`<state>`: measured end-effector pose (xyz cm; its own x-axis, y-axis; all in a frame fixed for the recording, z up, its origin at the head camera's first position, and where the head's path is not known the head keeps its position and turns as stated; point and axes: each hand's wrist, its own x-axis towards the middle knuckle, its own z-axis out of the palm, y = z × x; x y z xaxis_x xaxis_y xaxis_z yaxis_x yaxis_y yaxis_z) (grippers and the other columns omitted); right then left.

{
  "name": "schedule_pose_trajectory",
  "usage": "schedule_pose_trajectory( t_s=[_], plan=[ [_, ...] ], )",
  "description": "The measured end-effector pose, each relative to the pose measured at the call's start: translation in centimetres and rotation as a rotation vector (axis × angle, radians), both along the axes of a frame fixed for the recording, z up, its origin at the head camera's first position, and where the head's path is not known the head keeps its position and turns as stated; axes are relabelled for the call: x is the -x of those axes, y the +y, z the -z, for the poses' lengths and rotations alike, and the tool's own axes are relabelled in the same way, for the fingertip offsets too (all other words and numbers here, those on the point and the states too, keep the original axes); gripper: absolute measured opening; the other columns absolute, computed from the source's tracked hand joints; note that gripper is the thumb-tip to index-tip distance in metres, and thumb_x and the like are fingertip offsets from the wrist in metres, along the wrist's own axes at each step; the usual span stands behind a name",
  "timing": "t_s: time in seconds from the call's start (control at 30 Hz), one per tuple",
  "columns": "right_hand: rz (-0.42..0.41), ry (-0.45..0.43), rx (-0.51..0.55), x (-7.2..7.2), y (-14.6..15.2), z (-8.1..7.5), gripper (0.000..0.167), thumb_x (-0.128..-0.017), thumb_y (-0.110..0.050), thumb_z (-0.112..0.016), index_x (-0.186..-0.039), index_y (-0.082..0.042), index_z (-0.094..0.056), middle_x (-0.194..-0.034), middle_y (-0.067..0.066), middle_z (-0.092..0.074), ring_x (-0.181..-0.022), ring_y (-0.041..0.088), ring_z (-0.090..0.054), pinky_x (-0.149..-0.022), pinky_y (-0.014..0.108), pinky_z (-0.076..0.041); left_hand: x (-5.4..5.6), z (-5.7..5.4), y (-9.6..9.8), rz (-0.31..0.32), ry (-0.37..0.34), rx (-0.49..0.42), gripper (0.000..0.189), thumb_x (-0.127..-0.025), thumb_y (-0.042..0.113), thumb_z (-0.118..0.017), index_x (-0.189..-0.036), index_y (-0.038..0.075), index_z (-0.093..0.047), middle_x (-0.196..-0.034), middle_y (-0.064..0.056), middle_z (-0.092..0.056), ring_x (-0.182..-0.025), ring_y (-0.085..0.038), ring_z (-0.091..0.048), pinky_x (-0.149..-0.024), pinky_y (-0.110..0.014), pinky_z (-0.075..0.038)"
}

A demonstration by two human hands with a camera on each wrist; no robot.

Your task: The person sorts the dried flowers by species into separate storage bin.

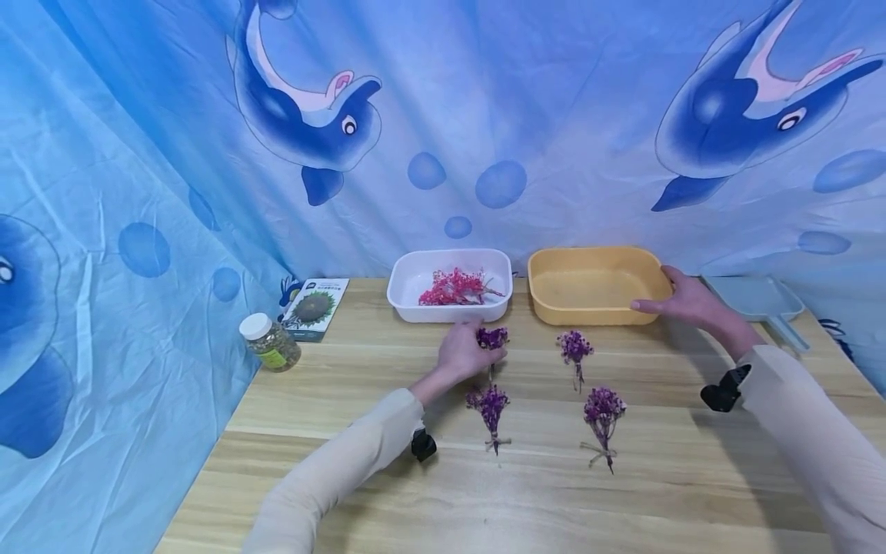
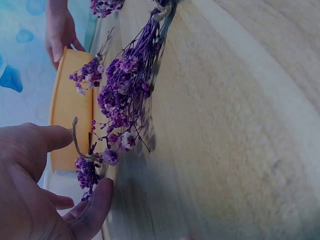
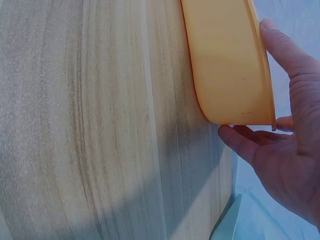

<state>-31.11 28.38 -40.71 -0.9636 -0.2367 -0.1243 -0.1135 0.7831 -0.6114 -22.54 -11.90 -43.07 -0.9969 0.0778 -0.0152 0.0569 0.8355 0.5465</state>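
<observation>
My left hand (image 1: pixel 462 354) is around a small purple dried-flower bunch (image 1: pixel 494 338) in front of the white basin (image 1: pixel 450 314). In the left wrist view, its thumb and fingers are spread on either side of the twine-tied bunch (image 2: pixel 86 172), with a gap between them. My right hand (image 1: pixel 692 302) holds the right end of the yellow basin (image 1: pixel 588 316), thumb at the rim and fingers against the end wall. Three more purple bunches lie on the table: a near-left one (image 1: pixel 490 408), a far-right one (image 1: pixel 576 350) and a near-right one (image 1: pixel 604 412).
Pink dried flowers (image 1: pixel 453 288) lie in the white basin. A lidded jar (image 1: pixel 271 344) and a seed packet with a sunflower picture (image 1: pixel 317 308) stand at the left. A pale green dustpan (image 1: pixel 754 297) is behind my right arm. A dolphin-print curtain (image 1: pixel 554 115) hangs behind the table.
</observation>
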Motion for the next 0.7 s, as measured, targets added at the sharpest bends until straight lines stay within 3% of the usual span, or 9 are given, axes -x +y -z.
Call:
schedule_pose_trajectory(
  t_s=[0.17,0.5,0.7],
  plan=[
    [0.001,-0.002,0.004,0.06,0.07,0.22,0.123,-0.087,-0.054,-0.073,-0.151,0.014,0.006,-0.145,0.051,-0.016,-0.132,0.064,-0.022,-0.108,0.069,-0.024,0.29,0.26,0.30,-0.002,0.008,0.009,0.073,-0.078,0.038,-0.086,-0.138,0.006,-0.058,-0.134,-0.015,-0.058,-0.120,-0.032,-0.055,-0.102,-0.045,-0.046],
    [-0.003,0.005,0.010,-0.17,-0.08,-0.18,0.123,-0.086,-0.053,-0.074,-0.151,0.016,0.006,-0.145,0.051,-0.016,-0.132,0.064,-0.023,-0.108,0.068,-0.024,0.76,0.76,0.51,0.034,0.013,0.015,0.067,-0.077,0.024,-0.087,-0.135,0.004,-0.061,-0.136,-0.014,-0.059,-0.125,-0.032,-0.052,-0.109,-0.044,-0.039],
    [-0.001,-0.010,0.024,-0.20,-0.05,-0.13,0.124,-0.086,-0.054,-0.074,-0.151,0.015,0.007,-0.146,0.050,-0.013,-0.133,0.064,-0.021,-0.109,0.068,-0.023,0.75,0.89,0.35,0.112,0.066,-0.017,0.046,-0.077,0.013,-0.082,-0.120,0.003,-0.072,-0.115,-0.012,-0.070,-0.107,-0.029,-0.060,-0.098,-0.040,-0.047]
  ],
)
